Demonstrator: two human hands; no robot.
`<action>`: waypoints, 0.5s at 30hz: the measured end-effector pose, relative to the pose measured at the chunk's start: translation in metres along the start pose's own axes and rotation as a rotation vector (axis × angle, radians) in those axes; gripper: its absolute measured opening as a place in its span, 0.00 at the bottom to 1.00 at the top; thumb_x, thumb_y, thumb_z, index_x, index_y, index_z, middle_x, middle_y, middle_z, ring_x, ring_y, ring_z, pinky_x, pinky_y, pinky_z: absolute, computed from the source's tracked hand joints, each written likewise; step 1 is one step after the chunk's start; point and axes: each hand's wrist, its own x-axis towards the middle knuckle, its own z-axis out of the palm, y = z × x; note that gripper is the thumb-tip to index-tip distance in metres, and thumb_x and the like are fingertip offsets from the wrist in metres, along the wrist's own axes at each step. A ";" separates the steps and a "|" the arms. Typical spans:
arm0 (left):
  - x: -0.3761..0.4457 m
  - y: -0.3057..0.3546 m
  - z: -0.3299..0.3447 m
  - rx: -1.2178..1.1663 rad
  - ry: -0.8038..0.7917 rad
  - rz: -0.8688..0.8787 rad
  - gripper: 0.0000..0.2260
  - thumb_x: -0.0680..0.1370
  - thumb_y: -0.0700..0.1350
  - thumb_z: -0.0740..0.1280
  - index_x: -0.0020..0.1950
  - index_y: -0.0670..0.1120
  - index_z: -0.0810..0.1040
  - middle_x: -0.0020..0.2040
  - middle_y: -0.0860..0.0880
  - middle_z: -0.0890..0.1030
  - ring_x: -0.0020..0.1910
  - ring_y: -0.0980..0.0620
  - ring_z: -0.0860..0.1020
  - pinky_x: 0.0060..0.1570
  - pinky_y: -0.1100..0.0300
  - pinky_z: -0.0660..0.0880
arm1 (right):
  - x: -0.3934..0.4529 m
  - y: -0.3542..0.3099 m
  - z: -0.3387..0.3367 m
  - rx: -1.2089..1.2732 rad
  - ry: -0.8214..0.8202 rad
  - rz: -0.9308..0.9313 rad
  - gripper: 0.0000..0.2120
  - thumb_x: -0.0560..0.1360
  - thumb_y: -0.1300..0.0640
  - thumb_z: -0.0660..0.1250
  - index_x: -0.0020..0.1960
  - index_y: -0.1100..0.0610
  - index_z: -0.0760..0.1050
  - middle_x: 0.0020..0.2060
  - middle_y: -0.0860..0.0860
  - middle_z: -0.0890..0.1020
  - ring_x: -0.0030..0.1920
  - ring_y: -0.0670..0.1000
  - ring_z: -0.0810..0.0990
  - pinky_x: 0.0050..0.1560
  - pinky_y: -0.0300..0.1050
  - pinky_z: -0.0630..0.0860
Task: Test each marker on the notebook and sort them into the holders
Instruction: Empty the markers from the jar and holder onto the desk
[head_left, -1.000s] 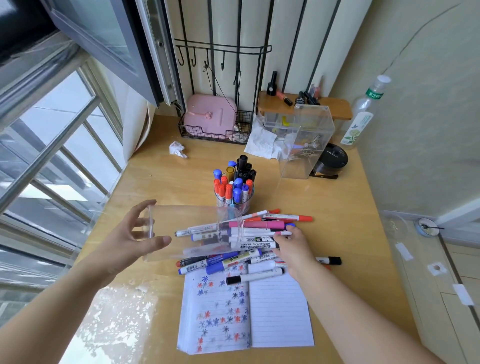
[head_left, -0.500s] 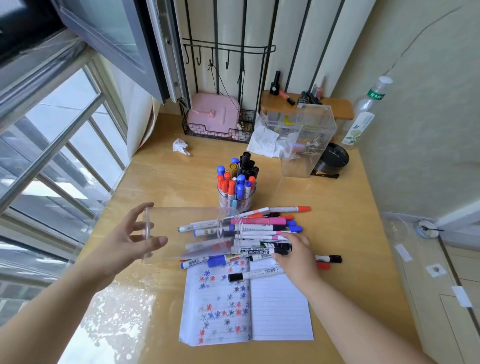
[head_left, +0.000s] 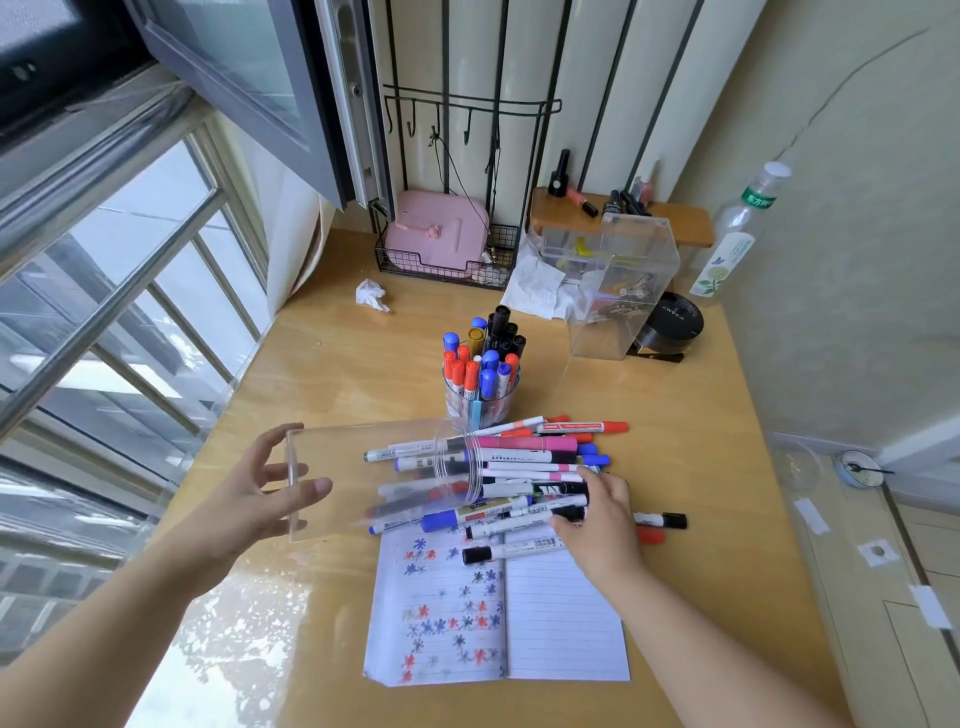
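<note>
My left hand (head_left: 265, 493) grips the base of a clear plastic holder (head_left: 374, 475) lying on its side, its mouth facing right. Several markers (head_left: 524, 457) spill from that mouth into a loose pile across the top of the open notebook (head_left: 561, 623), whose left page is covered in red and blue test marks. On the right side of the pile my right hand (head_left: 602, 519) rests palm down, fingers on the marker ends. Behind the pile stands a second clear holder (head_left: 480, 405), upright and full of capped markers.
A tall clear box (head_left: 623, 291) stands at the back right beside a black round case (head_left: 670, 322) and a bottle (head_left: 737, 239). A wire basket with a pink item (head_left: 441, 239) sits against the wall, a crumpled tissue (head_left: 371, 296) near it. Window at left.
My right hand has slid down and left along the marker ends, pressing the pile toward the tipped holder. The left hand keeps its hold on the holder.
</note>
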 end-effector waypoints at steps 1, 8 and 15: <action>0.000 -0.002 -0.001 -0.010 0.006 -0.011 0.46 0.43 0.64 0.80 0.59 0.64 0.70 0.56 0.42 0.75 0.54 0.47 0.78 0.50 0.47 0.77 | -0.002 -0.002 0.001 -0.021 0.030 -0.008 0.30 0.73 0.56 0.71 0.72 0.56 0.63 0.66 0.52 0.63 0.55 0.52 0.75 0.55 0.39 0.69; -0.011 -0.023 0.002 -0.134 0.007 -0.057 0.45 0.44 0.64 0.80 0.59 0.59 0.72 0.55 0.43 0.79 0.53 0.44 0.80 0.51 0.46 0.76 | -0.031 -0.042 -0.002 0.373 -0.313 -0.150 0.14 0.77 0.48 0.64 0.61 0.42 0.67 0.39 0.48 0.78 0.36 0.43 0.75 0.39 0.32 0.70; -0.022 -0.045 0.019 -0.231 -0.145 -0.092 0.47 0.44 0.54 0.84 0.61 0.56 0.71 0.56 0.49 0.80 0.54 0.48 0.80 0.43 0.54 0.78 | -0.047 -0.080 -0.004 0.652 -0.341 -0.219 0.03 0.80 0.55 0.58 0.51 0.52 0.69 0.38 0.50 0.82 0.40 0.47 0.82 0.43 0.38 0.74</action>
